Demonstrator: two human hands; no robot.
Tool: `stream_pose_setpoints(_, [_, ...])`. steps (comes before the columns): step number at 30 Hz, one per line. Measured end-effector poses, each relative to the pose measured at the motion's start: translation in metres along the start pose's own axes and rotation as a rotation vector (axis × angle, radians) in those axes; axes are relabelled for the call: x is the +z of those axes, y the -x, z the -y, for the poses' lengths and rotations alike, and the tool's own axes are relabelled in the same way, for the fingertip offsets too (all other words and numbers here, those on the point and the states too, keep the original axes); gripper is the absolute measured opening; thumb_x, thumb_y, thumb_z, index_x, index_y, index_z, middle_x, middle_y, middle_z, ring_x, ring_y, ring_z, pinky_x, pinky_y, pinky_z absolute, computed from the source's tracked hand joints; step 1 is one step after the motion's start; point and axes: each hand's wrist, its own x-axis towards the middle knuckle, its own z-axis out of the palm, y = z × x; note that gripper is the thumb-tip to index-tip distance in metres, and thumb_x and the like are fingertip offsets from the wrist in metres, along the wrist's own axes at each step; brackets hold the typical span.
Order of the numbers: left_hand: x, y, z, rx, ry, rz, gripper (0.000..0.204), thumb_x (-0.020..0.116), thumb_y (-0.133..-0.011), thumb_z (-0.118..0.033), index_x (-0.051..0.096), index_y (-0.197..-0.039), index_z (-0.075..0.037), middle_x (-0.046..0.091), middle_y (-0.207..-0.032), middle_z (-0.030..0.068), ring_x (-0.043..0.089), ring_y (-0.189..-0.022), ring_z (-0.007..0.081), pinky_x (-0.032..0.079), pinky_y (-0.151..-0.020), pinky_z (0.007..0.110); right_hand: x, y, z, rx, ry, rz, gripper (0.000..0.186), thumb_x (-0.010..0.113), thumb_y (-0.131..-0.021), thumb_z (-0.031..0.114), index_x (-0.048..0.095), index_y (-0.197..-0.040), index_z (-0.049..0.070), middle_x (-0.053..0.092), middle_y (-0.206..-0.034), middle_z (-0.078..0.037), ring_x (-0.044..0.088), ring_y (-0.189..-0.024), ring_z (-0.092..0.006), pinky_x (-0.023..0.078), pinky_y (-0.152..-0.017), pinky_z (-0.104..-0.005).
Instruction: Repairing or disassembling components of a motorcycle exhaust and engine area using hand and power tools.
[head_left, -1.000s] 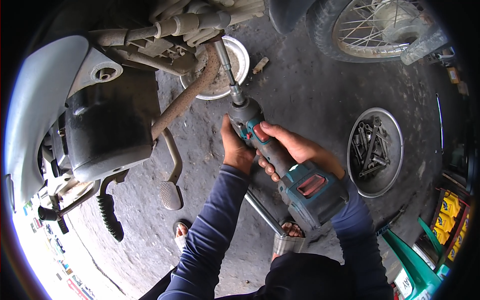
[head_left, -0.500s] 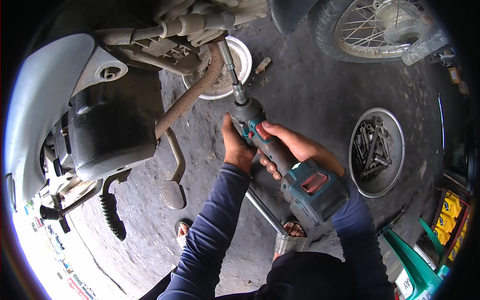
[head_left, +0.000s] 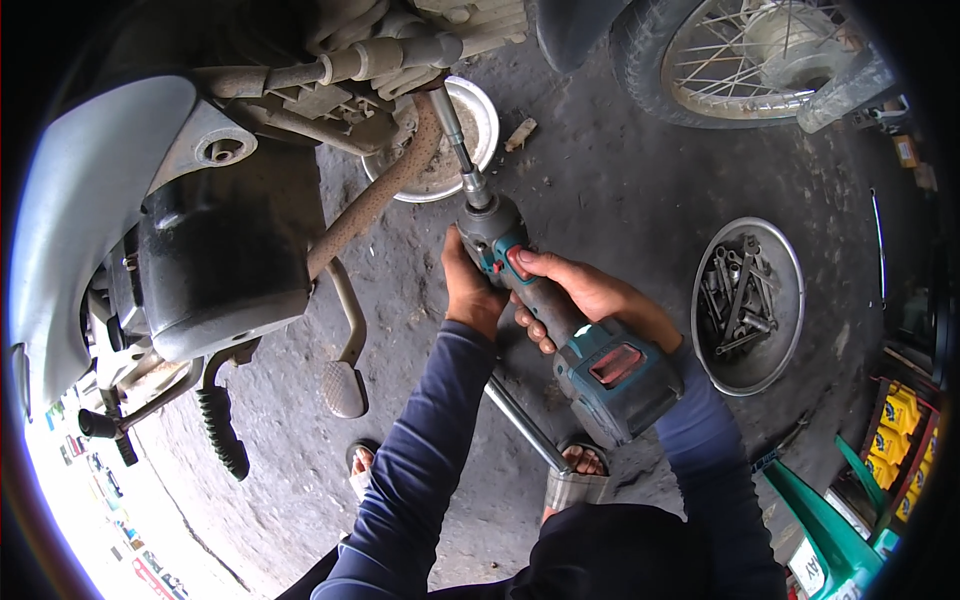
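Observation:
A cordless impact wrench (head_left: 540, 290), teal and black, is held in both my hands, battery end toward me. My left hand (head_left: 469, 284) is wrapped round its head from the left. My right hand (head_left: 590, 295) grips the handle, its thumb on the red trigger. From the nose a long socket extension (head_left: 455, 130) runs up to the underside of the motorcycle engine (head_left: 360, 90); where its tip meets the engine is hard to make out. Beside the extension a rusty exhaust pipe (head_left: 372, 200) slants down to a black muffler (head_left: 225, 255).
A round pan (head_left: 487, 130) stands under the engine. To my right a metal basin (head_left: 790, 352) holds several wrenches and sockets. A spoked wheel (head_left: 655, 80) is at the upper right. A brake pedal (head_left: 345, 388) and a rubber footrest (head_left: 224, 430) jut out at left.
The wrench's battery end and my right hand have shifted slightly left. Both hands keep their hold, and the extension still points up at the engine.

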Motion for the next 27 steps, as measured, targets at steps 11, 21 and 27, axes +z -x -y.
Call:
stream_pose_setpoints(11, [-0.009, 0.024, -0.015, 0.265, -0.324, -0.178, 0.034, 0.048, -0.098, -0.033, 0.062, -0.094, -0.003, 0.062, -0.093, 0.0025, 0.056, -0.086, 0.0129, 0.044, -0.075, 0.024, -0.007, -0.016, -0.030, -0.025, -0.009, -0.038, 0.048, 0.061, -0.088, 0.053, 0.051, -0.101, 0.008, 0.056, -0.072, -0.004, 0.056, -0.057, -0.0119, 0.048, -0.050, -0.0266])
stream_pose_setpoints(21, [0.079, 0.108, 0.003, 0.571, -0.763, 0.266, 0.046, 0.064, -0.091, -0.011, 0.047, -0.131, 0.004, 0.063, -0.117, 0.0135, 0.062, -0.104, 0.0214, 0.046, -0.095, 0.035, -0.064, -0.002, -0.105, -0.720, 0.649, -0.331, 0.027, 0.071, -0.083, 0.008, 0.049, -0.098, 0.003, 0.055, -0.071, -0.002, 0.056, -0.058, -0.0117, 0.047, -0.052, -0.0269])
stream_pose_setpoints(27, [0.064, 0.141, 0.023, 0.633, -0.893, 0.342, 0.018, 0.062, -0.091, -0.007, 0.061, -0.107, 0.003, 0.065, -0.112, 0.0130, 0.063, -0.099, 0.0214, 0.048, -0.089, 0.031, -0.070, 0.028, -0.141, -0.798, 0.459, -0.514, 0.037, 0.074, -0.077, 0.007, 0.048, -0.104, 0.005, 0.054, -0.083, 0.000, 0.056, -0.067, -0.0102, 0.048, -0.059, -0.0267])
